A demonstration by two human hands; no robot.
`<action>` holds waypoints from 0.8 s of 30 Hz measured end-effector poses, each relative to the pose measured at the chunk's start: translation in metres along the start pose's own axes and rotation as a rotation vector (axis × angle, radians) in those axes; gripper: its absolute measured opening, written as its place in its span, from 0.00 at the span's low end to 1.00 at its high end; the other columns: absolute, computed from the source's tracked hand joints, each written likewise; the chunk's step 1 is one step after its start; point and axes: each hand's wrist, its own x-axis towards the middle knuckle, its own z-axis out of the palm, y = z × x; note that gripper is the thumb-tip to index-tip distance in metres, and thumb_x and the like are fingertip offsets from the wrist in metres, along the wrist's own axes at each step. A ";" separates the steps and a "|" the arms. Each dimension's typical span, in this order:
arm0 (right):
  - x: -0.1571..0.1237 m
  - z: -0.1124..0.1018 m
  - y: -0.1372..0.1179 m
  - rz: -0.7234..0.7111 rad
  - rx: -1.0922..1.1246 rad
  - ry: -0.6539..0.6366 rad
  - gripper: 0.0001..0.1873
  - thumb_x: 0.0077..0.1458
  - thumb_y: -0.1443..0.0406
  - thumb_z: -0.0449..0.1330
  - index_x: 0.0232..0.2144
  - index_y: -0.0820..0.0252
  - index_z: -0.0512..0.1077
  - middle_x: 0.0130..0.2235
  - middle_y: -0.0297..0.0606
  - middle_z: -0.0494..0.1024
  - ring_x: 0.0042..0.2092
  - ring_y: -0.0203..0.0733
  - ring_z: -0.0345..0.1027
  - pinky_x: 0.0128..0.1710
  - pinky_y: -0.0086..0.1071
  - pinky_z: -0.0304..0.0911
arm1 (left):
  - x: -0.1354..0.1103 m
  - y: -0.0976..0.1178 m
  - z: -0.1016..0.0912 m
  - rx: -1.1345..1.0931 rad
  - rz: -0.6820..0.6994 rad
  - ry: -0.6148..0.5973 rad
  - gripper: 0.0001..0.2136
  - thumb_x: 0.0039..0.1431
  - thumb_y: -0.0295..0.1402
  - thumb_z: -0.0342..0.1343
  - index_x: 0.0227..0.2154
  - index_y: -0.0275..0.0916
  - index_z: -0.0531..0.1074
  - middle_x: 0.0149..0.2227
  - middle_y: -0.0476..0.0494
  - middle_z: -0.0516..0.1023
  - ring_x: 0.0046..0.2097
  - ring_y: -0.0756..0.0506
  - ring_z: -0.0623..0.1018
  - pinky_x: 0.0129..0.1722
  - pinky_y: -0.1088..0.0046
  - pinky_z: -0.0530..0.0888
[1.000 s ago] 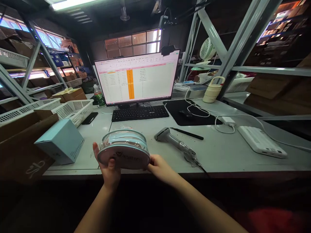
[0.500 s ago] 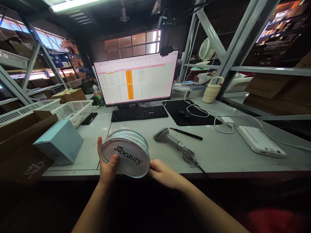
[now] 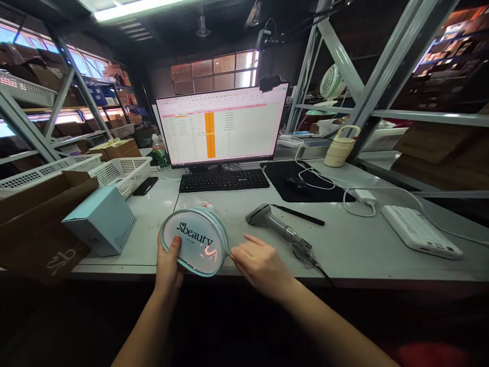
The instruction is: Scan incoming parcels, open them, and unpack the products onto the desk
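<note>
My left hand [image 3: 169,265] grips a round, clear zip pouch [image 3: 194,241] printed "Sbeauty", holding it on edge at the desk's front with its printed face toward me. My right hand [image 3: 259,261] is right beside the pouch's right edge, fingers curled toward each other at the zipper rim; whether it pinches anything I cannot make out. A grey handheld barcode scanner [image 3: 278,230] lies on the desk just right of my right hand. A pale blue box [image 3: 101,221] stands to the left of the pouch.
A monitor [image 3: 223,124] showing a spreadsheet and a black keyboard [image 3: 223,179] sit at the back. A pen [image 3: 299,214], mouse pad [image 3: 305,182], white cables and a white device [image 3: 418,231] lie to the right. White baskets [image 3: 121,173] and a cardboard box [image 3: 36,224] stand left.
The pouch has been tipped up from lying nearly flat until its printed face points at me. My right hand let go of its underside and moved to its right rim.
</note>
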 end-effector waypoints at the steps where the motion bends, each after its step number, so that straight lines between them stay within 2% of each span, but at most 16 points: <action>1: 0.003 -0.007 0.003 -0.004 -0.015 -0.005 0.16 0.71 0.69 0.48 0.31 0.58 0.69 0.25 0.30 0.70 0.26 0.35 0.62 0.54 0.37 0.64 | 0.000 0.003 -0.004 0.013 -0.006 -0.015 0.32 0.48 0.43 0.75 0.56 0.50 0.69 0.47 0.45 0.79 0.45 0.44 0.80 0.44 0.71 0.80; 3: 0.009 -0.019 0.008 -0.006 -0.015 -0.026 0.15 0.71 0.69 0.49 0.32 0.59 0.70 0.25 0.30 0.70 0.27 0.35 0.62 0.55 0.37 0.64 | -0.001 0.009 -0.013 0.054 -0.059 -0.090 0.33 0.45 0.42 0.76 0.54 0.47 0.70 0.43 0.45 0.80 0.41 0.44 0.80 0.41 0.72 0.80; 5: 0.015 -0.027 0.011 0.000 0.045 -0.040 0.14 0.71 0.68 0.50 0.34 0.60 0.72 0.27 0.31 0.72 0.29 0.35 0.64 0.56 0.37 0.63 | -0.003 0.014 -0.024 0.121 -0.173 -0.241 0.35 0.43 0.42 0.77 0.54 0.44 0.71 0.39 0.44 0.79 0.37 0.44 0.79 0.37 0.72 0.80; 8: 0.023 -0.033 0.013 0.030 0.240 -0.086 0.13 0.72 0.65 0.52 0.37 0.60 0.75 0.30 0.34 0.75 0.32 0.36 0.67 0.45 0.32 0.65 | -0.006 0.018 -0.038 0.200 -0.346 -0.515 0.36 0.46 0.43 0.76 0.58 0.42 0.70 0.38 0.41 0.78 0.35 0.44 0.79 0.35 0.71 0.79; 11: 0.032 -0.035 0.012 0.061 0.426 -0.182 0.14 0.71 0.63 0.53 0.36 0.60 0.76 0.31 0.35 0.76 0.32 0.35 0.67 0.33 0.29 0.59 | -0.007 0.022 -0.043 0.189 -0.417 -0.736 0.34 0.49 0.42 0.74 0.59 0.45 0.71 0.47 0.39 0.78 0.39 0.44 0.79 0.39 0.71 0.79; 14: 0.042 -0.042 0.012 0.077 0.529 -0.268 0.15 0.71 0.62 0.54 0.35 0.60 0.77 0.31 0.35 0.76 0.31 0.34 0.66 0.33 0.29 0.58 | -0.004 0.027 -0.042 0.151 -0.420 -0.877 0.37 0.51 0.40 0.73 0.64 0.52 0.66 0.57 0.40 0.73 0.45 0.42 0.79 0.44 0.70 0.78; 16: 0.050 -0.049 0.014 0.074 0.663 -0.402 0.13 0.69 0.61 0.58 0.34 0.59 0.78 0.31 0.33 0.77 0.32 0.34 0.68 0.34 0.28 0.59 | -0.002 0.028 -0.040 0.126 -0.441 -0.962 0.42 0.51 0.39 0.74 0.68 0.57 0.60 0.60 0.41 0.71 0.48 0.41 0.79 0.46 0.68 0.78; 18: 0.057 -0.058 0.015 0.059 0.823 -0.555 0.11 0.67 0.59 0.61 0.34 0.58 0.78 0.31 0.31 0.77 0.34 0.33 0.69 0.35 0.26 0.61 | 0.000 0.028 -0.036 0.095 -0.480 -1.048 0.45 0.48 0.38 0.75 0.68 0.57 0.59 0.61 0.40 0.69 0.50 0.39 0.79 0.47 0.66 0.78; 20: 0.063 -0.064 0.016 0.071 0.878 -0.613 0.11 0.67 0.59 0.62 0.35 0.58 0.79 0.32 0.31 0.78 0.34 0.33 0.70 0.36 0.26 0.62 | 0.000 0.026 -0.032 0.067 -0.503 -1.060 0.44 0.48 0.40 0.75 0.68 0.53 0.61 0.62 0.38 0.69 0.51 0.37 0.79 0.47 0.66 0.78; 24: 0.066 -0.062 0.028 0.137 0.771 -0.579 0.12 0.69 0.59 0.58 0.37 0.58 0.79 0.35 0.33 0.79 0.35 0.35 0.71 0.37 0.28 0.62 | 0.001 0.020 -0.026 0.045 -0.508 -0.884 0.41 0.51 0.45 0.72 0.67 0.43 0.64 0.56 0.33 0.75 0.45 0.38 0.81 0.41 0.69 0.79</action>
